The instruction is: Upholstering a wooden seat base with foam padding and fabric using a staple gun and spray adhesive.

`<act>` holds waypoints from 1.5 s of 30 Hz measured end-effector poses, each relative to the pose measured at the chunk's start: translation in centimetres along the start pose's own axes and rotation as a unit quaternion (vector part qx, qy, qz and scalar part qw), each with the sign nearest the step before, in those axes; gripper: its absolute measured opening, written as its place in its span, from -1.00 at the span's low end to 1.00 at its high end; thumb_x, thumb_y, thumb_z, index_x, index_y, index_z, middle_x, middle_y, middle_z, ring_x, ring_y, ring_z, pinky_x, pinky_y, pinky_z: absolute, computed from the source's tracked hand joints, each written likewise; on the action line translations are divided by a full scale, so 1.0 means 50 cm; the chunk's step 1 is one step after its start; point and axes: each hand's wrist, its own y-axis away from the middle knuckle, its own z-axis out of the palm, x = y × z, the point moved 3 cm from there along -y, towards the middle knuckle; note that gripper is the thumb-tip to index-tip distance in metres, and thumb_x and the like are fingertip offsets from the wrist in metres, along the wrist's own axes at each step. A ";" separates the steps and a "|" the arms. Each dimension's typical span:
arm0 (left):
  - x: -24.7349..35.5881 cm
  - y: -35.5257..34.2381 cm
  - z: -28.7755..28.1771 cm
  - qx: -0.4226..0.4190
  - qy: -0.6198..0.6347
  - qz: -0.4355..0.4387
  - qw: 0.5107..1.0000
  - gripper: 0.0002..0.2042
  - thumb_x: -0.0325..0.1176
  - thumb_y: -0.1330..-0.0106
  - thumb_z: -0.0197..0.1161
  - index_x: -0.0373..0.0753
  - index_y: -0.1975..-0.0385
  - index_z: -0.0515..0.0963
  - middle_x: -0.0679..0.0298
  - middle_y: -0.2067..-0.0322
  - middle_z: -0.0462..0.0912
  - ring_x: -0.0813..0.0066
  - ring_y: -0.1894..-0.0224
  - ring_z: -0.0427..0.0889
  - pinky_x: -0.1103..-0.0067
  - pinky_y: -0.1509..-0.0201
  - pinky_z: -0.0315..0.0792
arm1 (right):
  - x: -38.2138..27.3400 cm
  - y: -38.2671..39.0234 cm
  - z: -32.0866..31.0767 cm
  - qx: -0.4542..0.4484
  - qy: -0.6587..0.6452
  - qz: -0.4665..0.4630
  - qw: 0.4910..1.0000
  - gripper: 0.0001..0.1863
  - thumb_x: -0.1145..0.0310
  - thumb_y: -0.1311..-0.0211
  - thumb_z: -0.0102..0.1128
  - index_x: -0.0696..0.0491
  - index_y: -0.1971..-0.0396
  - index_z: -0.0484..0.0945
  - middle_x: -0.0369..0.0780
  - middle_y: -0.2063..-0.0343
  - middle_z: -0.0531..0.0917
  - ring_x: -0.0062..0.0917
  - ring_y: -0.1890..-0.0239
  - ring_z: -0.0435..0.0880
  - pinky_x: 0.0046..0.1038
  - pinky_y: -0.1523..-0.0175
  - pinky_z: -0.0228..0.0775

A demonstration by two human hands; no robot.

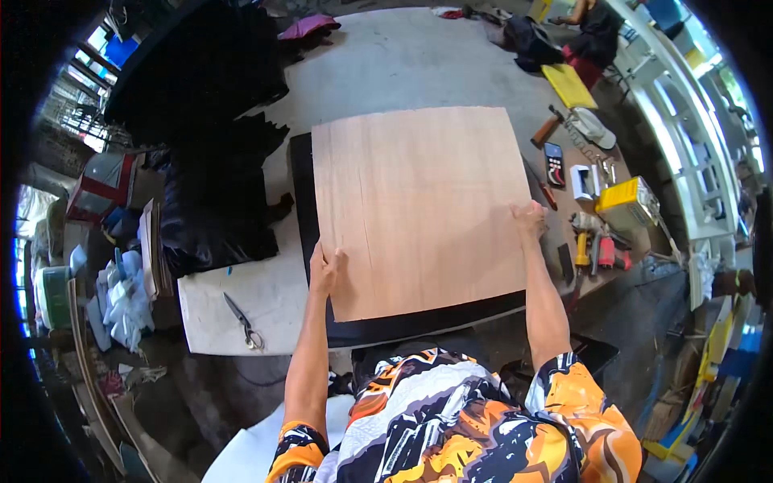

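Both my hands hold a large, thin plywood board (423, 213) by its opposite side edges. My left hand (326, 270) grips the lower part of the left edge, thumb on top. Higher up on the right edge, my right hand (529, 219) is closed round the board; fingers beneath it are hidden. Under the board lies a black sheet of material (419, 326), showing along the left and near sides. How far the board is above the sheet, if at all, I cannot tell.
Scissors (243, 320) lie on the pale table (205, 302) at the left, near black hides (217, 193). Along the right are a hammer (547, 127), a phone (554, 165), a yellow box (628, 203) and air tools (600, 245). Another person (596, 36) sits at the far right.
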 end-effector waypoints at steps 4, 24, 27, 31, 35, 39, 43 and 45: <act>-0.041 0.024 -0.002 -0.017 0.075 -0.105 0.991 -0.59 -0.40 -0.47 0.27 -0.36 -0.26 0.47 0.24 0.12 0.66 0.57 0.22 0.57 0.68 0.10 0.48 | 0.030 -0.004 0.065 -0.075 0.017 0.004 0.997 -0.26 -0.07 0.00 0.56 0.16 -0.06 0.63 -0.01 0.00 0.57 -0.10 0.01 0.61 -0.23 -0.18 0.50; -0.042 0.027 -0.029 -0.023 0.063 -0.144 0.987 -0.51 -0.36 -0.40 0.37 -0.37 -0.29 0.50 0.17 0.04 0.68 0.47 0.16 0.63 0.65 0.04 0.51 | 0.133 -0.013 0.094 -0.201 -0.228 -0.107 0.947 -0.46 0.26 -0.14 0.45 0.24 -0.09 0.63 -0.04 0.03 0.65 -0.28 0.08 0.64 -0.40 -0.10 0.51; -0.051 0.033 -0.038 -0.024 0.080 -0.149 0.985 -0.56 -0.39 -0.43 0.34 -0.36 -0.26 0.50 0.24 0.07 0.67 0.53 0.16 0.59 0.66 0.04 0.48 | 0.125 0.001 0.095 -0.269 -0.197 -0.119 0.935 -0.54 0.31 -0.12 0.39 0.17 -0.04 0.69 -0.09 0.10 0.64 -0.33 0.19 0.58 -0.40 0.01 0.48; -0.074 0.039 -0.043 0.014 0.058 -0.156 0.986 -0.52 -0.42 -0.38 0.34 -0.36 -0.29 0.51 0.19 0.00 0.69 0.46 0.10 0.61 0.63 -0.02 0.49 | 0.122 0.021 0.082 -0.222 -0.198 -0.109 0.949 -0.55 0.31 -0.11 0.38 0.15 -0.03 0.70 -0.13 0.15 0.63 -0.35 0.20 0.57 -0.41 0.03 0.47; -0.091 0.039 -0.037 0.022 0.113 -0.152 0.982 -0.52 -0.43 -0.37 0.33 -0.33 -0.29 0.51 0.21 0.00 0.69 0.48 0.14 0.61 0.65 0.05 0.50 | 0.119 0.017 0.084 -0.215 -0.194 -0.127 0.949 -0.51 0.33 -0.11 0.38 0.16 -0.07 0.68 -0.12 0.15 0.63 -0.30 0.17 0.59 -0.37 0.01 0.48; -0.084 0.048 -0.038 0.032 0.042 -0.156 0.986 -0.48 -0.49 -0.36 0.30 -0.32 -0.35 0.48 0.23 0.02 0.68 0.51 0.16 0.60 0.68 0.10 0.50 | 0.120 0.007 0.088 -0.246 -0.164 -0.134 0.946 -0.51 0.34 -0.14 0.35 0.17 -0.10 0.67 -0.12 0.13 0.63 -0.30 0.13 0.59 -0.39 -0.03 0.48; -0.064 0.052 -0.036 0.052 0.086 -0.142 0.985 -0.45 -0.51 -0.35 0.31 -0.33 -0.38 0.46 0.23 -0.02 0.68 0.51 0.16 0.60 0.67 0.08 0.51 | 0.129 0.006 0.090 -0.271 -0.245 -0.059 0.929 -0.53 0.40 -0.18 0.34 0.18 -0.12 0.65 -0.14 0.09 0.63 -0.36 0.09 0.60 -0.43 -0.06 0.48; -0.058 0.051 -0.031 0.038 0.108 -0.155 0.981 -0.43 -0.50 -0.34 0.33 -0.33 -0.39 0.44 0.22 -0.05 0.67 0.49 0.13 0.61 0.66 0.06 0.51 | 0.128 0.006 0.089 -0.259 -0.254 -0.093 0.927 -0.52 0.41 -0.18 0.35 0.19 -0.13 0.65 -0.14 0.08 0.63 -0.37 0.09 0.60 -0.44 -0.07 0.48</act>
